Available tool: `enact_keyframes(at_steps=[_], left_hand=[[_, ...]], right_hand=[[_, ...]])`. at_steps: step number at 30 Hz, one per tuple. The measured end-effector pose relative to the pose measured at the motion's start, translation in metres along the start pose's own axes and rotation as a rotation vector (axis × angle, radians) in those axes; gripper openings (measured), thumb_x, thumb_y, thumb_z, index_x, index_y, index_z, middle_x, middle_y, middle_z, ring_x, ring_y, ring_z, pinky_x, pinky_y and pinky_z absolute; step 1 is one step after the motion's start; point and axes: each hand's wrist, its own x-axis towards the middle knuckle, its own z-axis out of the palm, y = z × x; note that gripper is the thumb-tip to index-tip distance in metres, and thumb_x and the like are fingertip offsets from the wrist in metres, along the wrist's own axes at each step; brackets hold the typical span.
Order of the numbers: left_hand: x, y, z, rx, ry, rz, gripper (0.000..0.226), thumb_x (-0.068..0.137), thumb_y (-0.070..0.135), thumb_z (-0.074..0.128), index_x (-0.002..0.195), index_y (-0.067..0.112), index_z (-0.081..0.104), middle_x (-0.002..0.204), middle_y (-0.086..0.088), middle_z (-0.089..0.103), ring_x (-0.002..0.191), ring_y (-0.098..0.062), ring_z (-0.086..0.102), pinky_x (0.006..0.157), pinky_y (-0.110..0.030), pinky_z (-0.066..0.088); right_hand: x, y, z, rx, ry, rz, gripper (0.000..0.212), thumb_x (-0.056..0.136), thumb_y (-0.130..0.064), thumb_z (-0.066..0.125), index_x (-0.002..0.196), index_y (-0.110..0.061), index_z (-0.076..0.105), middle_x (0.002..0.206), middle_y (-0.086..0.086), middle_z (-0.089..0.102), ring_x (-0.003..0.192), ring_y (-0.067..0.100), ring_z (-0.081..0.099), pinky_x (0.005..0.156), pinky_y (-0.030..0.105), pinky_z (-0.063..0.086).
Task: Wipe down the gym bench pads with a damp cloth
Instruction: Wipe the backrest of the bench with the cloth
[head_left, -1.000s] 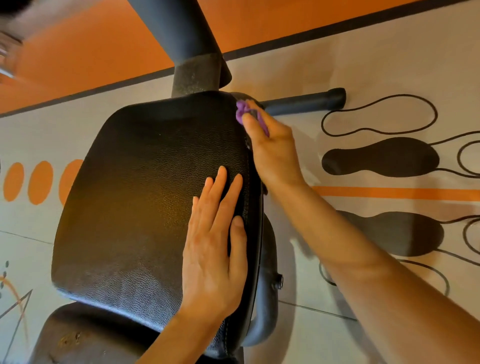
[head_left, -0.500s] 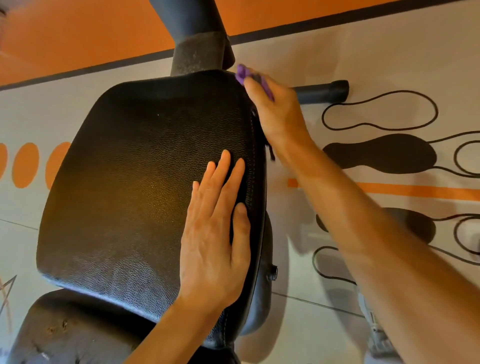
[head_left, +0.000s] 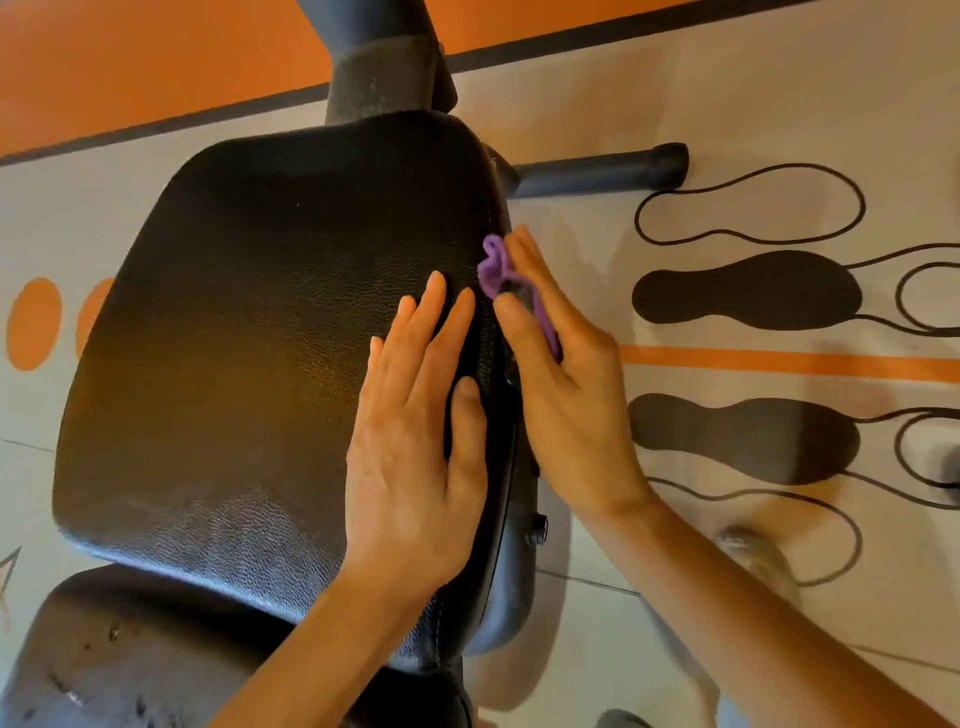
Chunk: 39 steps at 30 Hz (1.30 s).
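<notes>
A black leather bench pad (head_left: 249, 364) fills the middle of the head view. My left hand (head_left: 415, 457) lies flat on its right part, fingers straight and pointing away from me. My right hand (head_left: 566, 395) presses a purple cloth (head_left: 493, 267) against the pad's right side edge, thumb and fingers holding the cloth; most of the cloth is hidden under the palm. A second, worn black pad (head_left: 130, 654) shows at the bottom left, partly cut off.
A dark post (head_left: 379, 67) rises behind the pad, and a black frame foot bar (head_left: 602, 169) sticks out to the right on the floor. The floor mat (head_left: 779, 104) carries footprint shapes, orange dots and an orange stripe. A frame knob (head_left: 540, 530) sits under the pad's right edge.
My right hand slid the purple cloth from the pad's far right corner down along the right edge toward me. My left hand stayed flat on the pad.
</notes>
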Motion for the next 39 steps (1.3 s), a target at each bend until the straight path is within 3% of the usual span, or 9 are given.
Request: enact_keyframes(at_steps=[9,15,21,25,28,30,32,34,39], left_hand=[[-0.001,-0.004,-0.005,-0.037,-0.057,0.012,0.049,0.105,0.026,0.031,0.153,0.020,0.030,0.163,0.008,0.019,0.152,-0.005,0.007,0.126,-0.039,0.006],[-0.050,-0.021,-0.022,-0.049,-0.028,-0.026,0.046,0.106,0.021,0.033,0.152,0.021,0.031,0.163,0.010,0.017,0.152,-0.004,0.004,0.125,-0.034,0.000],[-0.084,-0.041,-0.022,-0.007,-0.041,-0.013,0.049,0.105,0.026,0.030,0.154,0.023,0.025,0.164,0.009,0.013,0.152,-0.007,0.002,0.125,-0.038,0.001],[-0.084,-0.042,-0.016,0.025,0.000,0.015,0.048,0.105,0.024,0.029,0.153,0.021,0.027,0.164,0.005,0.016,0.153,-0.010,0.005,0.125,-0.037,0.003],[-0.083,-0.042,-0.013,0.036,0.037,0.017,0.048,0.105,0.024,0.029,0.153,0.020,0.030,0.163,0.004,0.020,0.153,-0.010,0.008,0.125,-0.038,0.004],[-0.083,-0.042,-0.012,0.032,0.050,0.020,0.047,0.105,0.023,0.029,0.152,0.019,0.031,0.163,0.004,0.021,0.153,-0.010,0.009,0.125,-0.038,0.005],[-0.083,-0.043,-0.012,0.013,0.052,0.025,0.047,0.105,0.023,0.029,0.152,0.018,0.032,0.163,0.002,0.022,0.153,-0.011,0.010,0.125,-0.039,0.005],[-0.083,-0.044,-0.012,0.004,0.053,0.032,0.048,0.105,0.025,0.028,0.151,0.017,0.032,0.163,0.001,0.022,0.153,-0.012,0.010,0.126,-0.039,0.005],[-0.085,-0.044,-0.011,0.019,0.086,0.041,0.047,0.105,0.020,0.029,0.151,0.017,0.033,0.163,0.001,0.023,0.153,-0.013,0.011,0.126,-0.040,0.005]], right_hand=[[0.086,0.003,-0.007,-0.147,0.072,0.057,0.031,0.101,-0.012,0.043,0.128,-0.003,0.055,0.115,0.001,0.065,0.088,-0.012,0.055,0.077,0.002,0.043],[-0.003,0.001,0.014,0.074,0.229,0.086,0.033,0.100,-0.011,0.044,0.132,-0.005,0.053,0.106,-0.013,0.064,0.103,0.000,0.061,0.090,0.017,0.046],[-0.149,0.005,0.050,0.016,0.290,0.024,0.044,0.096,-0.016,0.047,0.139,-0.009,0.041,0.138,-0.010,0.052,0.128,-0.001,0.047,0.104,0.012,0.037],[-0.065,0.007,0.037,0.026,0.320,0.060,0.031,0.100,-0.009,0.044,0.130,-0.009,0.052,0.114,-0.016,0.062,0.105,-0.014,0.056,0.088,0.005,0.042],[-0.006,-0.003,0.022,-0.026,0.339,0.075,0.029,0.101,-0.016,0.044,0.120,-0.004,0.062,0.108,0.001,0.069,0.085,-0.009,0.059,0.077,0.006,0.044],[-0.051,0.008,0.034,0.060,0.357,0.077,0.031,0.101,-0.013,0.044,0.128,-0.004,0.056,0.117,-0.002,0.066,0.099,-0.009,0.059,0.085,0.007,0.043],[-0.140,0.012,0.061,0.085,0.333,0.059,0.043,0.099,-0.013,0.046,0.141,-0.009,0.042,0.142,-0.003,0.050,0.132,0.006,0.045,0.108,0.026,0.040],[-0.186,0.005,0.078,-0.002,0.313,0.000,0.050,0.097,-0.022,0.049,0.145,-0.015,0.035,0.151,-0.005,0.038,0.142,0.012,0.033,0.113,0.037,0.036],[-0.062,-0.002,0.040,0.019,0.355,-0.005,0.032,0.100,-0.009,0.045,0.130,-0.006,0.053,0.117,-0.007,0.063,0.102,-0.009,0.059,0.089,0.010,0.045]])
